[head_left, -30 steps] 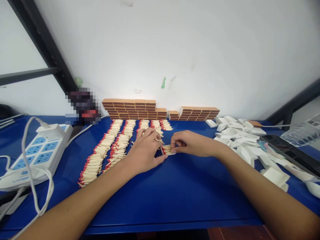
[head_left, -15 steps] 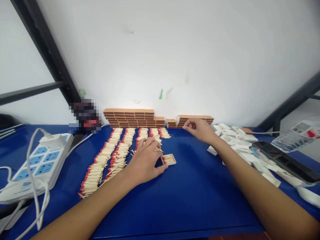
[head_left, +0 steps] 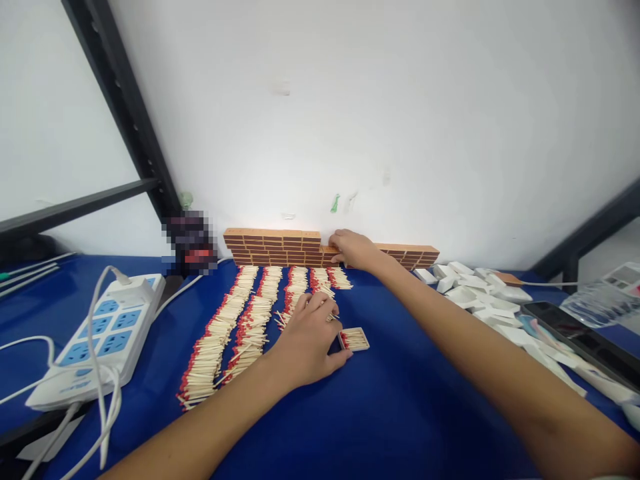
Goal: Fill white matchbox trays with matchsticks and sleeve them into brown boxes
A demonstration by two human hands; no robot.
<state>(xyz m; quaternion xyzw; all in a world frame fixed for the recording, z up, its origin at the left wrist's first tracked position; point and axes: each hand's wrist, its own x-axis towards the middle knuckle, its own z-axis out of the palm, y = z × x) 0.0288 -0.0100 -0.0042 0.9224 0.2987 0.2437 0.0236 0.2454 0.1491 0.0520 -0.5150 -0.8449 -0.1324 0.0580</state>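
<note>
My left hand [head_left: 311,343] rests on the blue table with its fingers curled. Several matches [head_left: 332,317] poke out at its fingertips, and its thumb lies near a small open matchbox tray [head_left: 355,339] holding red-tipped matches. Rows of loose matches [head_left: 255,313] lie beside and beyond this hand. At the wall, my right hand [head_left: 354,250] reaches into the low part of the stacked matchboxes [head_left: 273,247]. Its fingers are bent around a matchbox [head_left: 327,255] there, which they partly hide.
White empty trays [head_left: 467,287] are heaped on the right, beside a black phone [head_left: 575,330] and clear plastic packaging [head_left: 593,303]. A white power strip [head_left: 100,340] with looping cables sits at left. Black metal posts [head_left: 125,100] frame the blue table [head_left: 400,413].
My right hand has moved left along the wall, from above the right-hand stack to the lower gap between stacks. The left hand stays by the tray. The whole view has shifted slightly.
</note>
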